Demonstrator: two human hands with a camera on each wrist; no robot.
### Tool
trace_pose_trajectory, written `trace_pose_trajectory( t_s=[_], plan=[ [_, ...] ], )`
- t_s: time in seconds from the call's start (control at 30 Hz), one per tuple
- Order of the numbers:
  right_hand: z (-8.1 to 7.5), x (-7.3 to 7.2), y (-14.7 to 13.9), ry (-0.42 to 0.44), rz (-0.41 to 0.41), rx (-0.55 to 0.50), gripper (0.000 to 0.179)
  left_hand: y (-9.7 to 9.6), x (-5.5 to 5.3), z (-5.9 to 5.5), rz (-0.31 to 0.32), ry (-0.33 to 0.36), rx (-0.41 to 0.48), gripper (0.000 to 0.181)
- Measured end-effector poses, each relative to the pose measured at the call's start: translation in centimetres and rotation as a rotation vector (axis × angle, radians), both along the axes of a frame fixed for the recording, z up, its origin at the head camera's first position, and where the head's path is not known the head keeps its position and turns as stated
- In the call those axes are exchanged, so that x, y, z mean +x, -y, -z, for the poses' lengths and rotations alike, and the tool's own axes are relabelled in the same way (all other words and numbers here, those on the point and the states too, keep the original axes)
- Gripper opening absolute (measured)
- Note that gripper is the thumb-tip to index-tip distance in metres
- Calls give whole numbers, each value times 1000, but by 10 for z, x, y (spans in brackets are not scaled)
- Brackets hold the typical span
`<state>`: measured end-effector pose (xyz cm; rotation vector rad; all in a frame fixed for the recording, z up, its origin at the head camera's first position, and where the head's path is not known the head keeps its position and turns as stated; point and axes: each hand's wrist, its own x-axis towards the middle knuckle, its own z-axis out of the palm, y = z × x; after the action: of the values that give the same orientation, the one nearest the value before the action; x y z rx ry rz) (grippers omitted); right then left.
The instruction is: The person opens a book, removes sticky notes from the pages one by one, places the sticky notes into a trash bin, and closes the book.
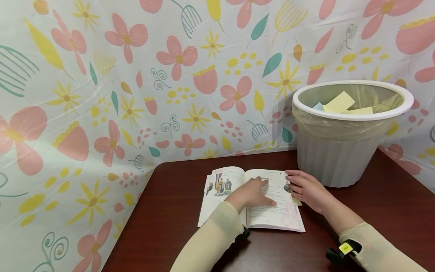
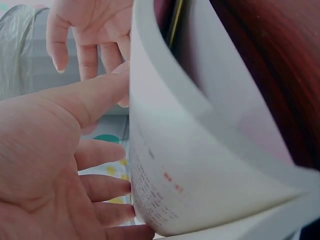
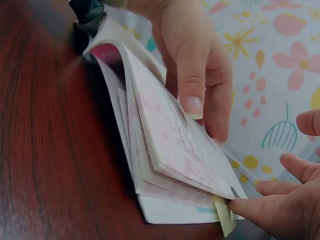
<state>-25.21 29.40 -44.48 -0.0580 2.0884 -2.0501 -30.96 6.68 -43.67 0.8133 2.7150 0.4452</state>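
Note:
An open book [image 1: 214, 217] lies on the dark red table, with a coloured picture of robed figures on its left page. My left hand [image 1: 251, 192] rests on the right page, fingers extended and thumb apart. At the book's right edge is my right hand [image 1: 310, 192]. In the right wrist view its thumb touches the page edge beside a yellow sticky note [image 3: 224, 215], which juts out between the pages; the other fingers [image 3: 280, 187] are spread apart. The left wrist view shows the page [image 2: 175, 150] curving up close to the left hand's fingertips.
A grey waste bin [image 1: 329, 158] with a white rim and clear liner stands behind the right hand. Yellow paper pieces [image 1: 340, 102] and a blue one show inside. A flower-patterned curtain [image 1: 204, 94] hangs behind the table [image 1: 163, 234].

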Motion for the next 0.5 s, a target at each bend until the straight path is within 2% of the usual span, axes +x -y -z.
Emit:
trace_pose_trajectory(
  t_s=[0.17, 0.33, 0.5],
  plan=[
    [-10, 3, 1, -44, 31, -12, 64, 3, 1, 1, -10, 19, 24, 84],
    [-26, 5, 2, -80, 51, -95, 50, 6, 4, -3, -6, 32, 68, 81],
    [-40, 5, 6, -95, 48, -190, 38, 11, 7, -7, -18, 85, 186, 77]
  ],
)
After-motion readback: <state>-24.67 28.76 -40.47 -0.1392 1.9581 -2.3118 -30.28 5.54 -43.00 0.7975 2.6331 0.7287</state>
